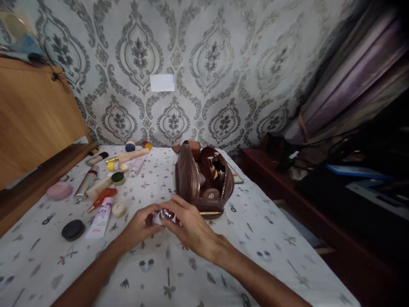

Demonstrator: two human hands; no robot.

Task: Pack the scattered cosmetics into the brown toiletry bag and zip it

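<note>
Both hands meet over a small pale bottle with a shiny silver cap (165, 213), just in front of the bag. My left hand (140, 225) is closed around the bottle's left side. The fingers of my right hand (193, 224) grip at the cap from the right and hide much of the bottle. Behind my right hand stands a brown leather cosmetic bag (187, 177), unzipped, with several small bottles (216, 166) inside. Left of my left hand lie a cream jar (119, 209) and a pink-and-white tube (101, 218).
Spread over the table's left side are a black round compact (73, 230), a pink round case (59, 191), a silver can (86, 183), an orange-brown tube (102, 198) and a dark green lid (118, 178). A wooden cabinet (38, 115) borders the left; a patterned wall stands behind.
</note>
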